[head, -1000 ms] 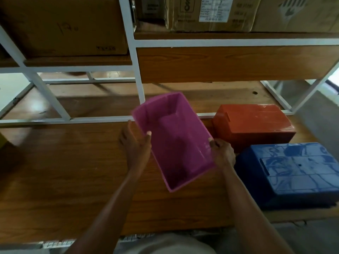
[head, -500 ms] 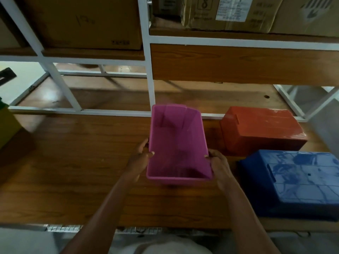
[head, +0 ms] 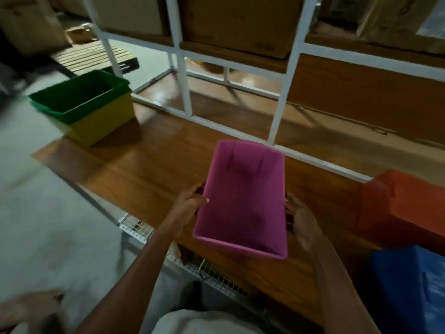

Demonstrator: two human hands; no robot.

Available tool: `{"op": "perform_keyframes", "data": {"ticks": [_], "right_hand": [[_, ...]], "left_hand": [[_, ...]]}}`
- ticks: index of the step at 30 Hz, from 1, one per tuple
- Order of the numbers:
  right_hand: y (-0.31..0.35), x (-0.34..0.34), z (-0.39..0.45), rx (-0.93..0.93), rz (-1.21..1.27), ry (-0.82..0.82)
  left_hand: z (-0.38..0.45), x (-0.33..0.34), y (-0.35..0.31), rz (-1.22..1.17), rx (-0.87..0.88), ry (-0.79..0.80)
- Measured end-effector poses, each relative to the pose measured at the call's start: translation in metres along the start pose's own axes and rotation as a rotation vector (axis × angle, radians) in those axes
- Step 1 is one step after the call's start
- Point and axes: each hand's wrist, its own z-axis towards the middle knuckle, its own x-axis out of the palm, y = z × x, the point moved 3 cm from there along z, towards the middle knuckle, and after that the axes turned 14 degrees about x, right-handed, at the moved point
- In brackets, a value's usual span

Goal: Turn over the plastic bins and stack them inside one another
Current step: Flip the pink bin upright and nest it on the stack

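A pink plastic bin [head: 243, 201] is held open side up over the wooden shelf board [head: 149, 169]. My left hand [head: 187, 204] grips its left rim, thumb over the edge. Against the bin's right wall is my right hand [head: 299, 220], fingers wrapped on the outside. At the far left a green bin [head: 79, 95] sits nested inside a yellow bin [head: 103, 124], both open side up. An orange bin [head: 404, 203] lies upside down at the right. A blue bin [head: 409, 285] lies upside down at the lower right.
White metal shelf posts [head: 183, 75] rise behind the board. Cardboard boxes [head: 240, 22] fill the shelf above. A wire mesh edge [head: 207, 271] runs under the board's front. Grey floor [head: 48, 213] lies to the left.
The pink bin went from tilted to level and open side up. My view swung left, bringing the green and yellow nested bins into sight. Both hands keep hold of the bin.
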Motion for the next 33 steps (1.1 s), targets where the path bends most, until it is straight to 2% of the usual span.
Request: {"op": "perform_keyframes", "data": {"ticks": [4,10,22,29,33], "right_hand": [[0.010,0.043,0.001,-0.030,-0.032,0.081],[0.030,0.115,-0.023,-0.075,-0.069,0.186],[0.092,0.295,-0.072,-0.160,-0.079,0.301],[0.153,0.389,-0.094,-0.275,-0.013,0.301],[0.188,0.433,-0.089,-0.322,-0.039,0.255]], "left_hand": [[-0.030,-0.040,0.008,-0.051,0.010,-0.199],[-0.059,-0.101,0.012,-0.063,0.008,-0.399],[-0.069,-0.295,-0.003,-0.097,0.092,-0.487],[-0.036,-0.407,-0.039,-0.090,0.192,-0.443],[-0.008,-0.455,-0.056,-0.134,0.202,-0.480]]}}
